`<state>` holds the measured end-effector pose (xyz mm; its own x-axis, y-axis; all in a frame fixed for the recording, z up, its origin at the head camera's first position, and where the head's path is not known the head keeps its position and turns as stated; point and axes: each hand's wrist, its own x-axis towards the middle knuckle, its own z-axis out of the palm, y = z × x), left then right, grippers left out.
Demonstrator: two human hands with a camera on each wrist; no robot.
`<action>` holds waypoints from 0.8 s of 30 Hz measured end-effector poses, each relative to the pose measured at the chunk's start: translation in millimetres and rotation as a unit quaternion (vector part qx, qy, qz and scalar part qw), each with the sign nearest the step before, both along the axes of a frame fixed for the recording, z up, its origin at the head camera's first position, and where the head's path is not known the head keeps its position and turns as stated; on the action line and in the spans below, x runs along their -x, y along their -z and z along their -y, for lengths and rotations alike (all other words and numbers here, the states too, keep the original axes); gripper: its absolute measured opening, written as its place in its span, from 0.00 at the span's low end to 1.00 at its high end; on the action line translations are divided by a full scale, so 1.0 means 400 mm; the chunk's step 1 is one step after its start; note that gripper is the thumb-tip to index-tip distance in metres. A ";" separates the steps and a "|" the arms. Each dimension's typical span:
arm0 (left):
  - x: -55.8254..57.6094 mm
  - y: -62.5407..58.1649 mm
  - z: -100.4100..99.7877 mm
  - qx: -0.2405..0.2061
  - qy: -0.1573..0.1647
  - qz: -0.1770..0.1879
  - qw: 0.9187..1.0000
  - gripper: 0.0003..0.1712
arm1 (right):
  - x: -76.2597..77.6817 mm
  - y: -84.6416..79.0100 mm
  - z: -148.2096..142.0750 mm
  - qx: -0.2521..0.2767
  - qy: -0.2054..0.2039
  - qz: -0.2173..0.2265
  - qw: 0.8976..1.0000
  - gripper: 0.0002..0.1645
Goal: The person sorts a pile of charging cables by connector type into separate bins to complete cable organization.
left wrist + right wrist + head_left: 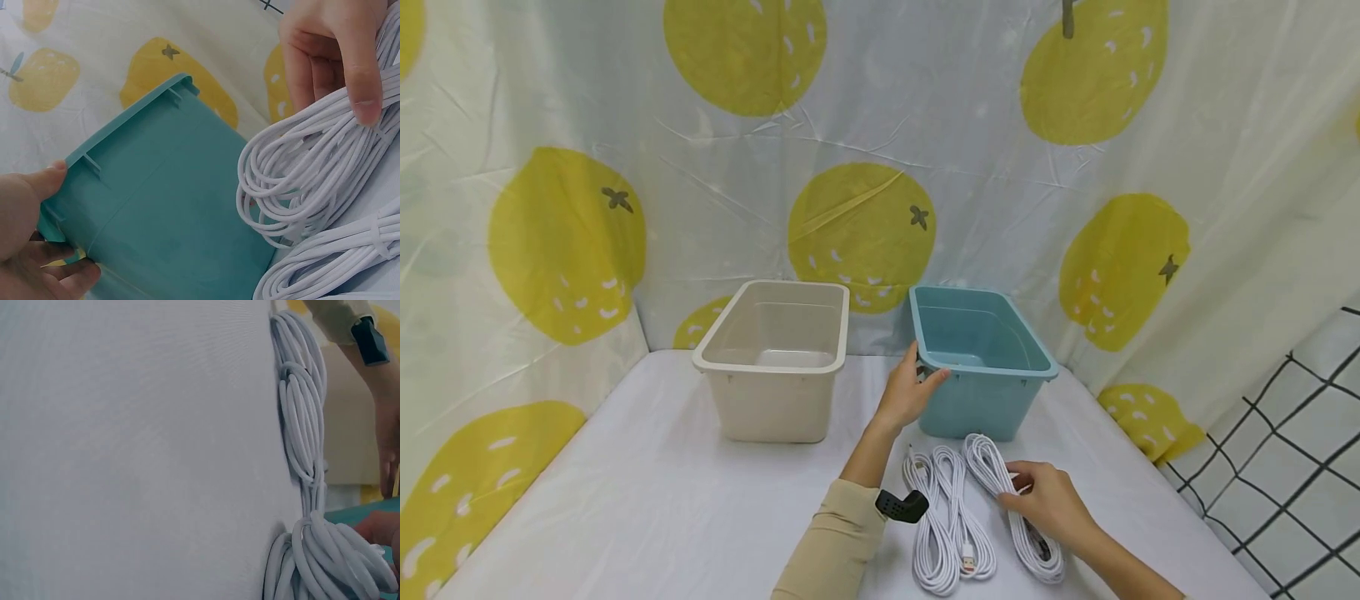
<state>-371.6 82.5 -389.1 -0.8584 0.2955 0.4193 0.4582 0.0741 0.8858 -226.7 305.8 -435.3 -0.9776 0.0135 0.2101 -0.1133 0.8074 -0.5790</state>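
My left hand [904,396] grips the near left corner of the blue-green bin [977,404], thumb at the rim. In the left wrist view its fingers [62,275] curl below that rim. My right hand [1054,498] pinches the rightmost coiled white cable [988,463] around its middle, thumb on top, just in front of the bin. To its left, two more coiled white cables [931,546] lie side by side on the table; a USB plug [967,557] shows on one. The right wrist view catches the held cable [337,562] at its lower edge.
A beige bin [775,408] stands on the white table [647,492], left of the blue-green one. Inside both bins only bare walls and floor show. A lemon-print curtain [970,208] hangs behind, and a black wire grid [1285,450] stands along the right side.
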 end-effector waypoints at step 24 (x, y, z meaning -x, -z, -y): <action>-0.003 -0.005 0.001 -0.003 0.002 0.003 1.000 0.46 | -0.005 -0.210 -0.063 0.133 -0.053 0.083 0.986 0.27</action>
